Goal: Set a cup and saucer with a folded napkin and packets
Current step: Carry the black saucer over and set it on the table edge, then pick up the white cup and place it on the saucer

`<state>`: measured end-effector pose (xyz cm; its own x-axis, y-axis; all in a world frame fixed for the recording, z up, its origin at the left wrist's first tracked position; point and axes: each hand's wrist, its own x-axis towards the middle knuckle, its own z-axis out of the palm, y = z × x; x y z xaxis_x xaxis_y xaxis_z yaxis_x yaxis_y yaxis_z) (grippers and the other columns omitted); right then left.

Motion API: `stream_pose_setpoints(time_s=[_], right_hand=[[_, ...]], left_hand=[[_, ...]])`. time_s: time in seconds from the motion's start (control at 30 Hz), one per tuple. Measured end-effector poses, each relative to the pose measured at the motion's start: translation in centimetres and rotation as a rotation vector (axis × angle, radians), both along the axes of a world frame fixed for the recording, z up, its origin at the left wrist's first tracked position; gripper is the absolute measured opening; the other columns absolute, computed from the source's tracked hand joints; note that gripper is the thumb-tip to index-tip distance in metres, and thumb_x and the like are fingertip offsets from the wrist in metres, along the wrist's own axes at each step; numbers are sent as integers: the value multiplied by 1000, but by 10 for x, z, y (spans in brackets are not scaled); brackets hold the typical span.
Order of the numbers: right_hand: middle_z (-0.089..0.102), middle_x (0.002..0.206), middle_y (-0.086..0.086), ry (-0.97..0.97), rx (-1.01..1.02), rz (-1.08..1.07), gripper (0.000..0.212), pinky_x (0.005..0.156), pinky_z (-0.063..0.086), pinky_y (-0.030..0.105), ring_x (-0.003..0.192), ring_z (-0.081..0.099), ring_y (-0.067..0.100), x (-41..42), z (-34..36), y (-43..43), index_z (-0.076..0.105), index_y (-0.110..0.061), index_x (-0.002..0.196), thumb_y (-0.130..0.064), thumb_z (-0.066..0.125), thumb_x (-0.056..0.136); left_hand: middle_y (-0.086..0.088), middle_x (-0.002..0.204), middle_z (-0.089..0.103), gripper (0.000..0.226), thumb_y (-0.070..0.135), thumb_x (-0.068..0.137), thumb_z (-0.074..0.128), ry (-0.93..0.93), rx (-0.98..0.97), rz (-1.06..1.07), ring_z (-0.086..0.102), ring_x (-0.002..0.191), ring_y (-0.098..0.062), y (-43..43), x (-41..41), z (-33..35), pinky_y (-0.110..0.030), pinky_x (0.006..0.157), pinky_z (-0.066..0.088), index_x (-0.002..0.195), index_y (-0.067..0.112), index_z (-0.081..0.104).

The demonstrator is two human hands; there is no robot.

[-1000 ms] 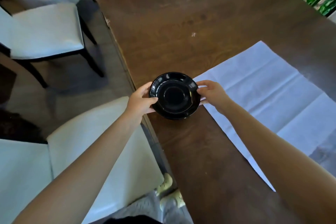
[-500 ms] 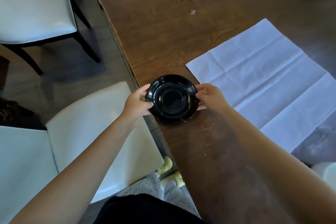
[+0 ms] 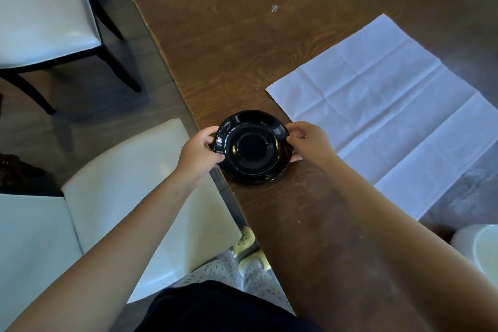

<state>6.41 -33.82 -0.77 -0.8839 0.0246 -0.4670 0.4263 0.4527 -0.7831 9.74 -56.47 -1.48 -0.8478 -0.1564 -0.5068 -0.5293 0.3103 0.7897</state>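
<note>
Saucer (image 3: 252,149) sat gripped at nine by the left hand (image 3: 198,152) and three by the right hand (image 3: 310,141), seemingly for level, steady placing.

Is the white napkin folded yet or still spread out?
Spread out. The napkin lies flat on the table as one open sheet, its old fold creases showing.

Wooden table (image 3: 242,43), white chairs (image 3: 40,16) (dark-legged), grey floor (image 3: 129,43)

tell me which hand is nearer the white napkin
Right. The right hand grips the black saucer on the rim facing the white napkin, almost at its edge. The left hand holds the opposite rim, over the table's edge.
</note>
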Motion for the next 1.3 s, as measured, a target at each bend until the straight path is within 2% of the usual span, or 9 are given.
stream_pose_setpoints(time_s=[0.17, 0.3, 0.47, 0.6, 0.73, 0.97, 1.07, 1.17, 1.3], right_hand=[[57, 66, -5, 10, 15, -28, 28, 50, 58, 21, 52, 61, 10, -1, 0, 5, 65, -12, 105, 2, 47, 88], [61, 69, -6, 10, 21, -9, 30, 59, 61, 29, 56, 65, 14, 0, 0, 8, 66, -16, 105, -2, 44, 88], [65, 79, -1, 3, 41, 53, 31, 59, 61, 25, 64, 67, 15, -2, 0, 13, 64, -15, 112, -6, 44, 89], [65, 92, 10, -20, 37, 87, 31, 61, 60, 23, 70, 65, 19, -8, 6, 24, 61, -11, 119, -8, 49, 90], [66, 107, 15, -56, 89, 134, 31, 78, 58, 31, 89, 67, 30, -9, 22, 42, 59, -13, 121, -9, 49, 92], [62, 120, 16, -112, 149, 174, 33, 84, 52, 32, 97, 63, 25, 6, 63, 91, 53, -7, 127, -7, 48, 95], [64, 109, 9, -119, 136, 73, 33, 78, 53, 25, 84, 63, 14, 23, 77, 118, 52, -6, 127, -6, 48, 94], [65, 94, -4, -121, 124, -18, 30, 68, 53, 16, 76, 61, 4, 48, 90, 147, 56, -8, 123, -7, 49, 94], [65, 116, 1, -72, 229, -132, 30, 79, 52, 24, 101, 62, 16, 89, 103, 184, 59, -17, 121, -17, 55, 91]], left_hand=[[-1, 107, 55, 63, -8, 74, 65, 17, 8, -21, 62, 84, -15, 6, 1, -3, -22, 59, 51, 125, 26, 49], [5, 99, 54, 64, -6, 73, 67, 21, -25, -66, 60, 79, -11, 6, -1, -3, -19, 55, 50, 125, 26, 47], [0, 114, 54, 74, 4, 74, 71, -5, -107, -154, 61, 93, -20, 0, -14, 3, -41, 83, 55, 136, 23, 36], [-3, 123, 50, 62, 14, 79, 68, 54, -244, -213, 57, 88, -13, -2, -37, 14, -32, 79, 47, 133, 23, 40], [-1, 120, 53, 54, 19, 81, 67, 119, -316, -351, 54, 96, -15, 8, -67, 35, -30, 80, 41, 130, 23, 45], [1, 109, 61, 36, 17, 80, 68, 172, -173, -622, 59, 98, -17, 65, -100, 73, -35, 86, 49, 115, 21, 58], [-2, 109, 60, 37, 15, 81, 67, 187, -155, -775, 58, 101, -20, 103, -103, 82, -37, 89, 47, 117, 17, 58], [-2, 110, 60, 37, 17, 82, 67, 172, -123, -930, 57, 100, -18, 146, -102, 87, -33, 81, 47, 118, 17, 58], [-1, 113, 58, 39, 23, 83, 66, 177, -93, -1107, 57, 103, -18, 204, -91, 90, -30, 80, 47, 120, 19, 56]])
